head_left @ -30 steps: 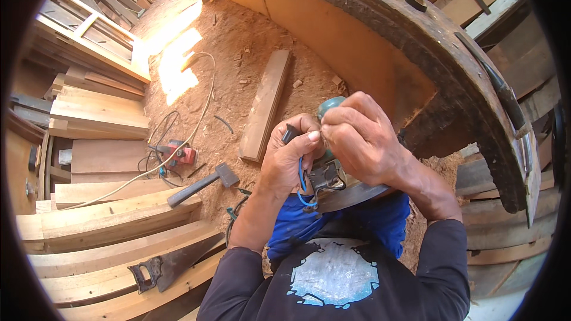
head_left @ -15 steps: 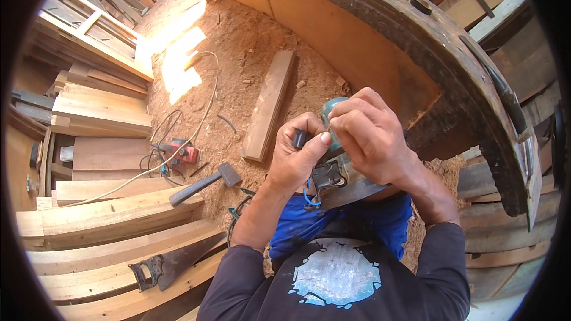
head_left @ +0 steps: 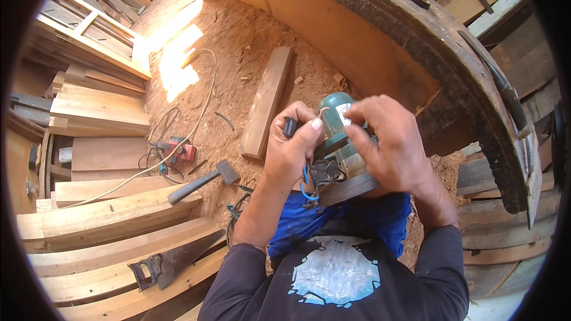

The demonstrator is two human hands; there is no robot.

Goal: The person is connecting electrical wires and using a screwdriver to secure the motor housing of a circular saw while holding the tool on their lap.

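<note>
In front of my lap stands a green-bodied power tool [head_left: 334, 117] with a pale label, its lower part opened to show a black electrical piece [head_left: 326, 172] and a blue wire [head_left: 306, 179]. My left hand [head_left: 292, 145] is closed, pinching a short black tube-like piece [head_left: 290, 126] beside the tool; a thin reddish strand [head_left: 323, 110] shows near the thumb tip. To the right of the green body, my right hand [head_left: 389, 139] has thumb and fingers apart, with nothing seen in it. It partly covers the tool.
On the sawdust floor lie a thick plank [head_left: 267, 104], a red power tool [head_left: 181, 151] with a looping cord, and a hammer [head_left: 205, 182]. A handsaw [head_left: 169, 266] rests on stacked boards [head_left: 113, 214] at left. A large curved wooden piece [head_left: 440, 41] arches across the upper right.
My right hand has drawn back to the right and its fingers have parted, uncovering more of the green tool. My left hand, still pinching the black piece, has shifted slightly left and up.
</note>
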